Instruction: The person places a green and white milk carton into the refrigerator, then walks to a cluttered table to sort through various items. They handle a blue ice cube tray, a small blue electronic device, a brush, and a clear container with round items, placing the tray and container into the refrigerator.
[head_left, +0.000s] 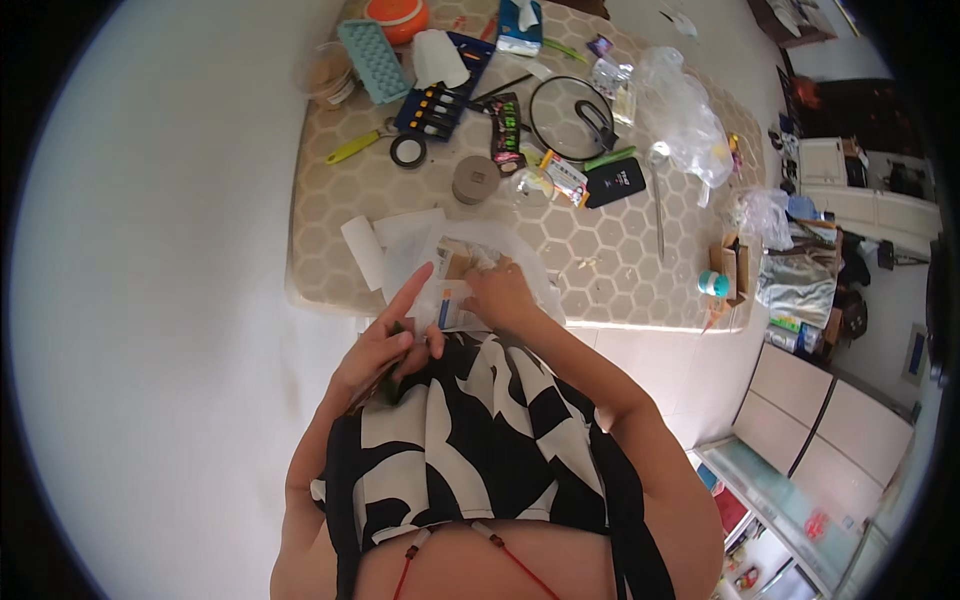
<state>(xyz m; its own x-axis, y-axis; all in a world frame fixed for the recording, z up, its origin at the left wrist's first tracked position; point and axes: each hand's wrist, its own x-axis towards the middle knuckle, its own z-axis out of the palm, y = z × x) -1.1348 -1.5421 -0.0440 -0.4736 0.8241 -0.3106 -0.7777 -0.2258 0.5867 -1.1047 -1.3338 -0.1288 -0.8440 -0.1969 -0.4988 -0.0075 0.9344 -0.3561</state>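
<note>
My right hand (501, 295) reaches into a translucent white plastic bag (529, 251) at the table's near edge, its fingers bent over papers or packets; whether they grip anything is hard to tell. A brown cardboard piece (451, 264) and a packet with a blue and orange mark (446, 306) show in the bag. My left hand (397, 337) is at the bag's left, index finger extended, the other fingers curled around a dark green and brownish thing (390, 384) that I cannot name. White paper (363, 251) lies beside the bag.
On the hexagon-patterned table (615, 274) stand a round taupe tin (475, 180), black tape roll (408, 151), green-handled tool (354, 147), black phone-like item (615, 182), long metal spoon (660, 202), embroidery-type hoop (572, 118), plastic bag (682, 112) and teal egg-tray-like piece (373, 61). A small cardboard box (731, 266) is at the right.
</note>
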